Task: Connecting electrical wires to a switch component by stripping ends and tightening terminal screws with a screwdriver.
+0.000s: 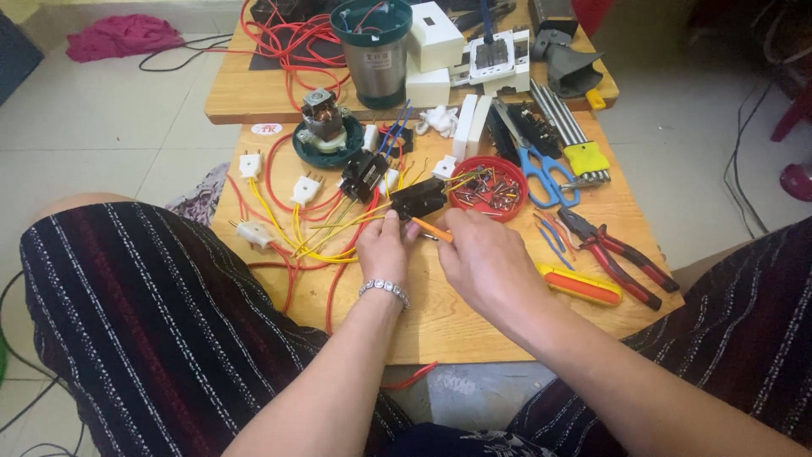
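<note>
Two hands work close together over the surface (440, 313): the left hand (385, 245) pinches a black switch (419, 199), the right hand (486, 262) grips an orange screwdriver (433, 228) that could slip and poke the left fingers (397, 222).

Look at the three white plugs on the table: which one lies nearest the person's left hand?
The lowest plug, by the table's near-left edge and the striped knee. The other two lie farther up the table from the left hand.

A low wooden table (440, 313) bears pliers (622, 254), scissors (541, 173), red dish (491, 188), wires (296, 228).
</note>
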